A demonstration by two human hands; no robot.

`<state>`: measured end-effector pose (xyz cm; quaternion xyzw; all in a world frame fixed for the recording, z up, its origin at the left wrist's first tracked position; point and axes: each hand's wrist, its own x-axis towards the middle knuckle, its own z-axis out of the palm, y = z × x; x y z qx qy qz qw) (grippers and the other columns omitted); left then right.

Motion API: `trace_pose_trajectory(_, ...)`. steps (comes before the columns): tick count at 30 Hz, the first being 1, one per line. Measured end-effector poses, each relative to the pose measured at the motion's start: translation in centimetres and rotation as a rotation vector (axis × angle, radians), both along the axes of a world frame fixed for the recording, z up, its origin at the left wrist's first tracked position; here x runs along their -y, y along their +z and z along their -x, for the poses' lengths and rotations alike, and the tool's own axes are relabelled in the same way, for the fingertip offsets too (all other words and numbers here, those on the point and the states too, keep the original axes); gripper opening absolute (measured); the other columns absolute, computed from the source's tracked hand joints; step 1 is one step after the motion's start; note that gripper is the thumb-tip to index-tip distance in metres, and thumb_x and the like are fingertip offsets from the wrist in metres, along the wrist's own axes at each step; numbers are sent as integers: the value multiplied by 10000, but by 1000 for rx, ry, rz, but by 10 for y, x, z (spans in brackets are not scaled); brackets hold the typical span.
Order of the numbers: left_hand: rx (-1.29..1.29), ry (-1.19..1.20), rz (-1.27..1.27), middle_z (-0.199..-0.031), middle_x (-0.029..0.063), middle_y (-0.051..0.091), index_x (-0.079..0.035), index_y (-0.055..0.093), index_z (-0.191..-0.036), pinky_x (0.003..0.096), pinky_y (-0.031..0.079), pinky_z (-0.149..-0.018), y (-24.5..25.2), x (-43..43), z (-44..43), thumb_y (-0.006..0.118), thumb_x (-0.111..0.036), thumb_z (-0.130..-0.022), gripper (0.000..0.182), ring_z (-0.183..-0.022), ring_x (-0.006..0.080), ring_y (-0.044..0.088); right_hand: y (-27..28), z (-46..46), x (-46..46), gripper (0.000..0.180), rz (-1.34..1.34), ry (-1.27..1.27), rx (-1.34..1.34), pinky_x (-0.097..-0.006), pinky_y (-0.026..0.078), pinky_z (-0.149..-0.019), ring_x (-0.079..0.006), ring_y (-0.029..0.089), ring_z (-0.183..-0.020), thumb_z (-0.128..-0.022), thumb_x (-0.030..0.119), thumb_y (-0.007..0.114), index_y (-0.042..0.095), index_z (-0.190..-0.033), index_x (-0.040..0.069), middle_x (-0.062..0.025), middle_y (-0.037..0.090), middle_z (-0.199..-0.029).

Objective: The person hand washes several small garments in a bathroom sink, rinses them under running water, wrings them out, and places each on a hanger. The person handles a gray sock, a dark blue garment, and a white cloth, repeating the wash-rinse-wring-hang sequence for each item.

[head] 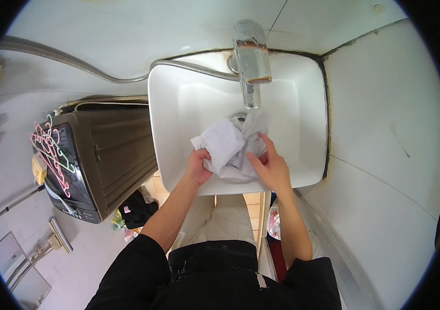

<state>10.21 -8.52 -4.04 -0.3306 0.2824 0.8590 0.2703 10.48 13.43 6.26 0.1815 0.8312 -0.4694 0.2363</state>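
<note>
A crumpled white cloth point(224, 143) lies bunched over the front of the white washbasin point(309, 128), partly covering the drain point(239, 117). At the cloth's lower left corner, my left hand point(199, 166) pinches the fabric between thumb and fingers. My right hand point(272, 166) grips the cloth's right side, thumb and index finger spread across its folds. The other right fingers are partly hidden behind the thumb. Above the cloth stands a chrome faucet point(251, 58), its spout pointing down toward the drain. No running water can be made out.
A flexible metal hose point(196, 69) runs from the faucet along the wall to the left. Left of the basin stands a brown washing machine point(115, 143) with pink and green hangers point(51, 151) on top. A tiled wall point(382, 116) borders the basin's right side. A squeegee mop point(59, 236) is at lower left.
</note>
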Motion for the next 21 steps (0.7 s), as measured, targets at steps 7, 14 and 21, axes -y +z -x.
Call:
trace_pose_trajectory(7, -181, 239, -479, -1307, 121, 577, -45, 491, -1354, 417, 463, -1029, -102, 34, 3, 434, -348, -941, 515, -1181, 273, 572, -75, -2, -34, 452, 284, -603, -174, -393, 457, -916, -250, 554, -1098, -939, 346, 523, 536, -1279, 48, -107, 583, -1159)
trace_pose_trajectory(14, -54, -78, 370, -1395, 118, 471, -47, 407, -1404, 384, 403, -1053, 10, 61, 66, 547, -260, -936, 533, -1244, 239, 491, -19, -20, -79, 411, 770, -1023, -349, -354, 414, -997, -228, 541, -1163, -955, 251, 476, 504, -1299, 28, -86, 564, -1263)
trace_pose_trajectory(21, -949, -501, 1627, -1429, 169, 435, -39, 387, -1403, 398, 382, -1053, 69, 25, 63, 665, -135, -824, 650, -1288, 335, 447, -26, -16, -82, 515, -451, -130, -380, -422, 423, -999, -373, 524, -1191, -802, 170, 616, 527, -1288, 24, -211, 557, -1290)
